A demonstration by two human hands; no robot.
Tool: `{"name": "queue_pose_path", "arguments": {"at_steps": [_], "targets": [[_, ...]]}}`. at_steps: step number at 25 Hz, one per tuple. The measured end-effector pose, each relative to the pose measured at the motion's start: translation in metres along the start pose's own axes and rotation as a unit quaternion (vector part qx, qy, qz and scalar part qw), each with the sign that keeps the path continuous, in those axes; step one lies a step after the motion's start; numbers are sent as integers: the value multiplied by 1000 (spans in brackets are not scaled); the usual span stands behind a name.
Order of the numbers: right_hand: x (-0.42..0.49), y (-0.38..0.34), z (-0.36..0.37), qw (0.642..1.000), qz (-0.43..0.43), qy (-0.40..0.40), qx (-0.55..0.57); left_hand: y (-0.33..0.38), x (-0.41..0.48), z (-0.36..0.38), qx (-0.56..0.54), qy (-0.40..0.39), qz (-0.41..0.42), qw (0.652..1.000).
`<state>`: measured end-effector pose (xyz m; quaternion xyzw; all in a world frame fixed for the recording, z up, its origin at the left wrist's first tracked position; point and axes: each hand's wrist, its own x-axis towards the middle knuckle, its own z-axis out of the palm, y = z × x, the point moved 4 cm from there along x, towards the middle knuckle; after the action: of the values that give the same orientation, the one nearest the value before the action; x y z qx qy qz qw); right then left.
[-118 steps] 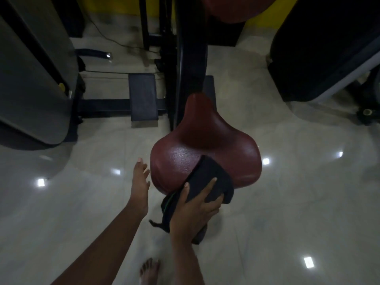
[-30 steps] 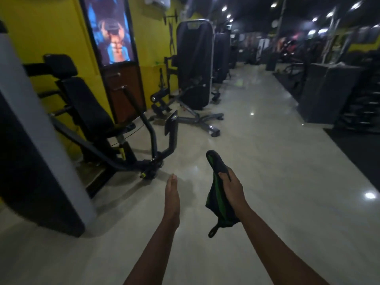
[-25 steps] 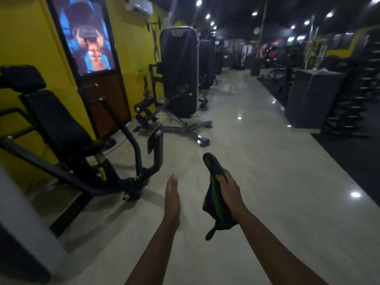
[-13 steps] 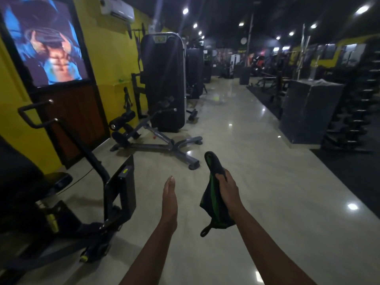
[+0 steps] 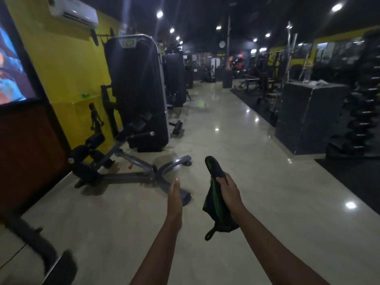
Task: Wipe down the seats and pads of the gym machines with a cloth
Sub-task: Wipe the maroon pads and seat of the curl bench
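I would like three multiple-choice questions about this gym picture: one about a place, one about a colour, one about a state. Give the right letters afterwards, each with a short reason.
1. Where is the cloth?
A. on the floor
B. in the right hand
C. on a seat

2. What colour is the wall on the left?
A. yellow
B. white
C. red

3. How is the left hand?
A. gripping a handle
B. open, holding nothing
C. pressing on a pad

Answers:
1 B, the fingers curl round it.
2 A, it shows yellow behind the black machines.
3 B, it is held flat in the air and touches nothing.
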<state>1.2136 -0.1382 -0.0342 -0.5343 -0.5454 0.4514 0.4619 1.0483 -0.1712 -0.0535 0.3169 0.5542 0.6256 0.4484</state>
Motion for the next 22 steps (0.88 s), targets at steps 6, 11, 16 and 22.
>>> {"name": "queue_pose_path", "arguments": {"at_steps": [6, 11, 16, 22], "targets": [[235, -9, -16, 998, 12, 59, -20, 17, 225, 120, 6, -54, 24, 998], [436, 13, -44, 995, -4, 99, -2, 6, 405, 232, 38, -115, 13, 992], [637, 25, -69, 995, 22, 101, 10, 9, 581, 342, 28, -116, -4, 993], [887, 39, -82, 994, 36, 108, -2, 3, 810, 457, 7, -126, -8, 992]]}}
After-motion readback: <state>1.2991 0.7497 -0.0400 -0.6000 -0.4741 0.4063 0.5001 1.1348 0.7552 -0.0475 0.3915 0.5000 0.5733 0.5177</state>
